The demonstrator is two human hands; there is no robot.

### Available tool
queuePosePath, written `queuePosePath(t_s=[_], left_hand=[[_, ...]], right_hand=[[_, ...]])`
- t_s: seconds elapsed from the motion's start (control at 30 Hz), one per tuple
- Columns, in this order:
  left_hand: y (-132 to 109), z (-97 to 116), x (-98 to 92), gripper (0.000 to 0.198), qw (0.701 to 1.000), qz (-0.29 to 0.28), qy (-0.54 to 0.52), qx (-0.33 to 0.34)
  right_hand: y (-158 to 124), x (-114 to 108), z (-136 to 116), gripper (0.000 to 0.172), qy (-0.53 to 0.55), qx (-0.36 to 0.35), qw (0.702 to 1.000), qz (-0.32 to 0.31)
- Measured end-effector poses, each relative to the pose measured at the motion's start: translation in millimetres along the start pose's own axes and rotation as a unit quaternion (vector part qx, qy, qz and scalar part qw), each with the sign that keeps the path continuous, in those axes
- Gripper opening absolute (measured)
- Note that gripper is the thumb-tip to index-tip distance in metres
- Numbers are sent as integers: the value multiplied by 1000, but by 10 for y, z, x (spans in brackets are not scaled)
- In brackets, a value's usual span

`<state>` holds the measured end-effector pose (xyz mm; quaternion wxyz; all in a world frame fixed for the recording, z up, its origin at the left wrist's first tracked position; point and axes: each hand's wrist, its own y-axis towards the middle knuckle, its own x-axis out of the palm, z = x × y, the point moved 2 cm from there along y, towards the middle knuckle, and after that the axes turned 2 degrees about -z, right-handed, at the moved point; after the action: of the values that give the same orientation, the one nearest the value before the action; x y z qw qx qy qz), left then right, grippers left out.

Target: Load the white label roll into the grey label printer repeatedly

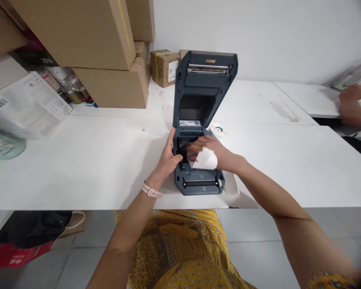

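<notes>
A dark grey label printer (198,176) stands on the white table with its lid (206,86) tilted up and back. My left hand (167,158) grips the printer's left side; its thumb reaches over the rim to the black roll holder, and the index finger points along the edge. Inside the bay, my right hand (209,146) holds a white label roll (206,159), fingers over its far side and a curled paper end facing me. Its contact with the holder is hidden by the hand. In front of the roll lies the black platen roller (201,184).
A small white roll (218,129) lies right of the hinge. Backing paper (231,184) sits beside the printer's front right. Cardboard boxes (114,86) and a white carton (26,106) stand at the left. Another person's hand (353,106) shows at the far right. The table's front edge is close.
</notes>
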<state>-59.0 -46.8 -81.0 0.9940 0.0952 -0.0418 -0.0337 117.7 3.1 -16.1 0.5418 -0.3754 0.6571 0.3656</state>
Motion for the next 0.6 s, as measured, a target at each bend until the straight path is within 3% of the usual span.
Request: queuePosePath(t_s=[0.13, 0.27, 0.6], left_hand=[[-16, 14, 1, 96, 1000, 5, 5, 8], [-18, 37, 9, 97, 1000, 1, 8, 2], [-15, 33, 17, 97, 1000, -2, 5, 15]], right_hand=[[-270, -10, -311, 32, 3, 25, 1000, 17], [-511, 88, -538, 37, 14, 43, 996, 76], [-719, 171, -659, 49, 41, 35, 994, 98]])
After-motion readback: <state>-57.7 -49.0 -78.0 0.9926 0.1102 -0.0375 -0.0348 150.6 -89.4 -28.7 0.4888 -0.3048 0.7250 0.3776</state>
